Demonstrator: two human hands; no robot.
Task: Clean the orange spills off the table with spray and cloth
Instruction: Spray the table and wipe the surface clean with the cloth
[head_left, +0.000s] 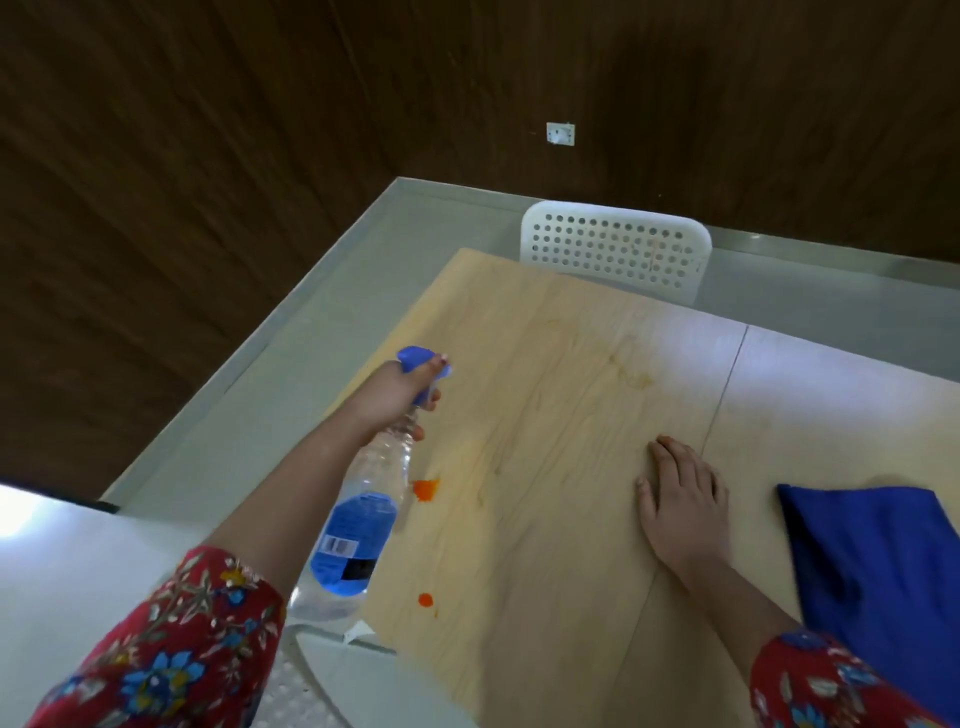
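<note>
orange spills (426, 489) lie lower left; my left hand (402, 397) grips the spray bottle (358, 525) beside them for wetting, right hand (681, 512) flat, bracing on the table (561, 353), cloth (878, 566) ready at right.

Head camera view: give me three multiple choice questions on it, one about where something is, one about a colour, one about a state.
1. Where is the cloth? A. On the table, right of the right hand. B. Under the spray bottle. C. On a shelf.
2. What colour is the liquid in the spray bottle? A. Green. B. Blue. C. Orange.
3. What is the left hand doing? A. Lying flat. B. Wiping. C. Gripping the spray bottle.
Answers: 1 A, it lies on the tabletop beside that hand; 2 B, blue shows through the clear plastic; 3 C, its fingers curl round the bottle's neck.
</note>
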